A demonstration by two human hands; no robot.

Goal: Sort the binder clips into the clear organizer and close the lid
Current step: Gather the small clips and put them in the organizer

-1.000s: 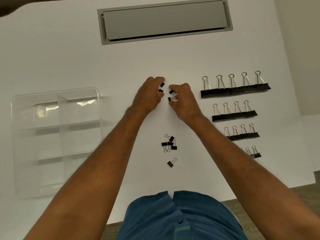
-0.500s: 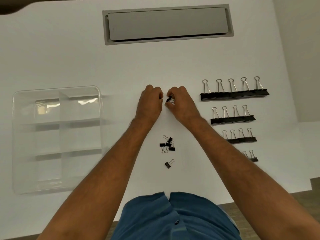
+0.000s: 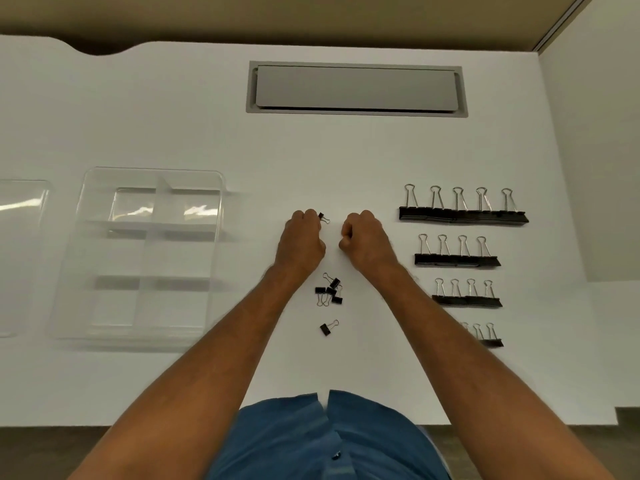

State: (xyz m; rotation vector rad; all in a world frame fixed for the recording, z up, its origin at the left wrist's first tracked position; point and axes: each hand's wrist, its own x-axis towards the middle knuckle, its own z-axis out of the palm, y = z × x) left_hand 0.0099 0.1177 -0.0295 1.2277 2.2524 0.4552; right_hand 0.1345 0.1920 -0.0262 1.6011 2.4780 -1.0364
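Both hands have drawn apart: the left hand (image 3: 302, 241) pinches a tiny black binder clip (image 3: 323, 217), while the right hand (image 3: 364, 241) is fisted, contents hidden. Bare white counter (image 3: 311, 150) separates them from the clear compartmented organizer (image 3: 145, 254) at left; a loose clip cluster (image 3: 329, 292) lies nearby.

Person is wearing a blue shirt (image 3: 325, 438), mid-tone, plain fabric. Front is showing a vertical split at the top centre, probably an open placket or collar, hard to tell at this angle. One small dark button (image 3: 335, 455) is sitting below the split. Both forearms are showing bare up to the frame edge, no sleeves or cuffs coming into view. Left hand (image 3: 300, 242) and right hand (image 3: 367, 242) are wearing no gloves, rings or watch.
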